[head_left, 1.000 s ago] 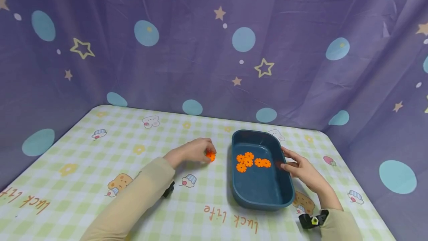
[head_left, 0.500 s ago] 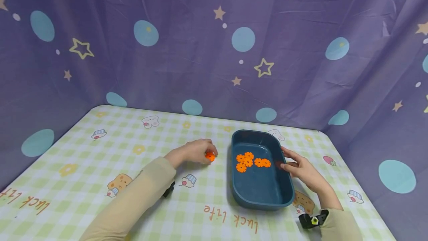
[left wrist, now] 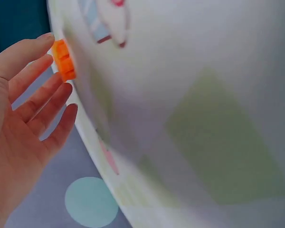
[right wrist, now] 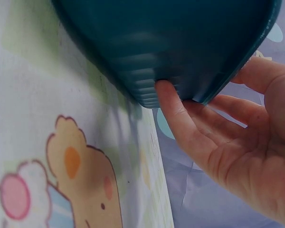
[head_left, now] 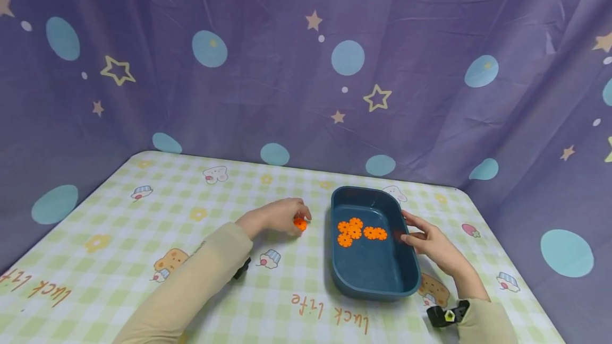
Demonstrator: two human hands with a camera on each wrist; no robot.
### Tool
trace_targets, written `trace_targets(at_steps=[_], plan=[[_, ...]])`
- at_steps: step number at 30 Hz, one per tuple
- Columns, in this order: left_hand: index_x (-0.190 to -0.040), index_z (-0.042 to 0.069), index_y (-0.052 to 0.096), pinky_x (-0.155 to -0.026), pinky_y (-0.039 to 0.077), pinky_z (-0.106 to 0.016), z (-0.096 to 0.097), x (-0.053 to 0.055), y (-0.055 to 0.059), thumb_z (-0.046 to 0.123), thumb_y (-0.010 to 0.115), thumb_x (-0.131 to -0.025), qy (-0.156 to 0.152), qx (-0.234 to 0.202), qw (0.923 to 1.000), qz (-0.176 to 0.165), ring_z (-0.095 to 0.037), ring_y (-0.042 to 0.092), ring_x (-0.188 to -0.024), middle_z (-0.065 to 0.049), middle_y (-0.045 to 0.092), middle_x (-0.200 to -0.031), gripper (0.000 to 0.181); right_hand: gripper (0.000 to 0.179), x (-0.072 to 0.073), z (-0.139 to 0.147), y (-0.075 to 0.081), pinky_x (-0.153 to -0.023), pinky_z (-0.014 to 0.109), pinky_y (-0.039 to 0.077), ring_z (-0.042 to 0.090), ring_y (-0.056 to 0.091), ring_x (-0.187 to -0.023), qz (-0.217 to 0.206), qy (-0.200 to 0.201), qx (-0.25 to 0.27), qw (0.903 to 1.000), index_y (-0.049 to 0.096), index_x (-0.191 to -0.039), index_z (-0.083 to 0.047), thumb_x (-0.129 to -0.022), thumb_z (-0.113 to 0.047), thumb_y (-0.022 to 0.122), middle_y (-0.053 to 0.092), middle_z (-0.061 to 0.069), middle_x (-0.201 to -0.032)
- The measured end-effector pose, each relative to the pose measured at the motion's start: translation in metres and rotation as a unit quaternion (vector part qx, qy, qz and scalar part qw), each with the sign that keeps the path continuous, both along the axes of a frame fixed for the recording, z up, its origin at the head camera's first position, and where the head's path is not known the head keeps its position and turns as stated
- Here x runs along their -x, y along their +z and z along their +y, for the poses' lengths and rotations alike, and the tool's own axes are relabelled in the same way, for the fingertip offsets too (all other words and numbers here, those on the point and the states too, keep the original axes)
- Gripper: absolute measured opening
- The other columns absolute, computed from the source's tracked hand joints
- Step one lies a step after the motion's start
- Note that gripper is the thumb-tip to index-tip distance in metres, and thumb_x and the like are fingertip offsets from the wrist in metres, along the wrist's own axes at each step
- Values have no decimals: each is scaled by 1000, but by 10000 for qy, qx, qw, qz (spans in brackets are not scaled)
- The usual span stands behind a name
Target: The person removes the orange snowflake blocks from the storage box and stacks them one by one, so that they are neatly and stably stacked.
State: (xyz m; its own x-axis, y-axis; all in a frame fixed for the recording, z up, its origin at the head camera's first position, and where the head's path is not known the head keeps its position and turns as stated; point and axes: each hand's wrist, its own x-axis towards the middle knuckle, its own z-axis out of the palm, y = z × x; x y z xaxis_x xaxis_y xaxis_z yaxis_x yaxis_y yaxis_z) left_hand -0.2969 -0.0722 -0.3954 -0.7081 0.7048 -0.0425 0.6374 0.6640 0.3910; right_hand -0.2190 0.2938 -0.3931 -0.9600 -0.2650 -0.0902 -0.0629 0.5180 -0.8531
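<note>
Low over the table, left of the bin, my left hand pinches an orange notched disc between thumb and fingertips. The left wrist view shows the ridged edge of this orange disc at the fingertips, close to the cloth. On the other side, my right hand grips the right wall of a dark blue rectangular bin. In the right wrist view its fingers press the bin's outer side, while the thumb reaches over the rim. Several flower-like orange discs lie flat on the bin's floor.
A green-and-white checked cloth printed with cartoons covers the table. Behind it hangs a purple curtain with stars and blue ovals. Black straps sit at the wrists, by beige sleeves.
The orange disc has turned slightly in my left fingers, and that hand has shifted a touch to the right. My right hand and the bin have stayed in place.
</note>
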Motion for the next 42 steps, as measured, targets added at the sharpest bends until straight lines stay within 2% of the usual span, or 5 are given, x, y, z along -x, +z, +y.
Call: trace_targets(at_steps=[6, 22, 28, 36, 42], plan=[[-106, 9, 65, -83, 46, -32, 4, 1, 13, 18, 66, -80, 4, -105, 9999, -13, -20, 57, -94, -4, 58, -103, 28, 65, 0, -1, 0, -76, 36, 47, 33, 55, -109, -46, 0, 34, 10000, 23, -145, -12, -90, -22, 56, 26, 24, -142], [-101, 11, 66, -82, 45, -28, 37, -2, 45, 20, 63, -84, -459, -153, 9969, 626, -19, 56, -92, -5, 60, -102, 19, 66, 0, -1, 1, -77, 38, 48, 34, 54, -109, -26, 30, 43, 10000, 23, -145, -12, -90, -23, 56, 25, 24, -143], [-98, 15, 66, -79, 46, -24, 53, -7, 48, 22, 64, -84, -655, -90, 9943, 841, -18, 57, -92, -1, 58, -99, 16, 66, 0, -1, 1, -79, 41, 48, 34, 54, -110, -29, 27, 28, 10000, 23, -145, -12, -90, -23, 56, 25, 24, -143], [-104, 13, 65, -82, 46, -23, 71, -9, 45, 20, 62, -85, -825, 31, 9940, 721, -18, 58, -95, -5, 59, -104, 20, 66, 0, 0, 1, -77, 39, 48, 35, 53, -111, -46, 2, 7, 10000, 22, -145, -13, -90, -24, 56, 26, 24, -142], [-107, 10, 64, -82, 45, -20, 83, -6, 37, 18, 63, -84, -1054, 4, 9929, 550, -17, 58, -97, -4, 59, -103, 24, 66, 1, -1, 0, -78, 39, 48, 35, 53, -111, -33, 10, 19, 10000, 23, -145, -12, -90, -23, 57, 25, 24, -143]])
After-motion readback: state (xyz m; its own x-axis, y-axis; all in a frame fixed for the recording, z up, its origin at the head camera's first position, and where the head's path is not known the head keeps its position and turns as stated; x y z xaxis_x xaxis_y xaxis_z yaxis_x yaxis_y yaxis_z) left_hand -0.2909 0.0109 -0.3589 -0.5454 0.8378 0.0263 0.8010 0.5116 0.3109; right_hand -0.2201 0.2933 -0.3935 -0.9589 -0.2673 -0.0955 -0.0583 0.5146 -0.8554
